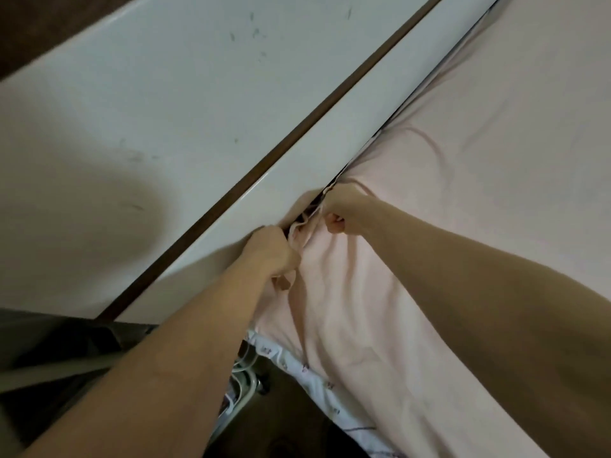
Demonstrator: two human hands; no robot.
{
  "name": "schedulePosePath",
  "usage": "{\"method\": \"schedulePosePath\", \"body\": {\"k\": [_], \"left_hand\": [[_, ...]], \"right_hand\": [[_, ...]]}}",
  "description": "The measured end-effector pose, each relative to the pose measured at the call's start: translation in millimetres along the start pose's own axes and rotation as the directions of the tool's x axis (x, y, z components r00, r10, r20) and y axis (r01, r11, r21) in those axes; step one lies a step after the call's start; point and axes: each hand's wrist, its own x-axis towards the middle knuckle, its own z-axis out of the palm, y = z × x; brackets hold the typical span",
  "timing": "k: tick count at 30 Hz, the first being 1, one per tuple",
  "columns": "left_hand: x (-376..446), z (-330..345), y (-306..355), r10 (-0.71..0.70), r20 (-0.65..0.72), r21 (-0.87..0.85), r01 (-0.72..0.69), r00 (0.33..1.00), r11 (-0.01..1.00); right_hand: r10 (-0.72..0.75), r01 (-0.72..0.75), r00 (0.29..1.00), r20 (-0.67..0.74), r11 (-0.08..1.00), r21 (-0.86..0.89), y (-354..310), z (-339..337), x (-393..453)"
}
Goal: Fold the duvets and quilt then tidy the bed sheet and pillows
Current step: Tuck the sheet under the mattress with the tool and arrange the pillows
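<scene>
Tucking the pink bed sheet [446,200] into the gap beside the white headboard [330,127], the left hand [271,249] and right hand [344,209] each clutch bunched fabric; I judge pulling it taut before pushing down would smooth the wrinkles.

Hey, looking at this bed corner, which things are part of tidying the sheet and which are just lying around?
Part of the job:
- pink bed sheet, bunched at the bed's edge
- left hand, gripping the sheet
- right hand, gripping the sheet

Just there:
- white panel along the bed
- patterned white fabric under the sheet
- white cables below
</scene>
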Motion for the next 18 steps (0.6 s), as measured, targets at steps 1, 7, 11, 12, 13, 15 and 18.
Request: {"method": "schedulePosePath", "body": {"k": [1,7,11,12,13,15,18], "left_hand": [[-0.8,2.8,-4.7,-0.01,0.014,-0.071,0.011,1.0,0.997],[-22.8,12.8,-59.5,-0.177,-0.01,-0.546,0.142,0.984,0.825],[-39.1,17.5,-88.3,-0.198,0.102,-0.607,0.219,0.975,0.764],[-38.5,19.6,-91.7,-0.222,0.075,-0.635,0.219,0.972,0.741],[-37.3,22.0,-96.1,-0.26,0.049,-0.668,0.225,0.964,0.709],[-40.5,24.3,-98.6,-0.325,0.044,-0.727,0.253,0.945,0.638],[-43.7,28.6,-101.7,-0.363,0.089,-0.814,0.277,0.928,0.51]], "right_hand": [[-0.013,0.013,1.0,0.008,1.0,0.002,2.9,0.3,0.2],[0.119,-0.127,0.988,0.097,0.988,0.083,21.3,13.1,-54.5],[0.157,-0.164,0.984,0.088,0.983,0.086,41.0,37.0,-74.2],[0.141,-0.148,0.987,0.081,0.985,0.085,41.6,40.4,-73.8],[0.13,-0.135,0.989,0.072,0.988,0.069,40.6,45.4,-75.8],[0.123,-0.124,0.992,0.032,0.991,0.044,39.5,51.8,-77.6],[0.162,-0.162,0.987,0.009,0.986,0.036,40.4,64.9,-75.8]]}}
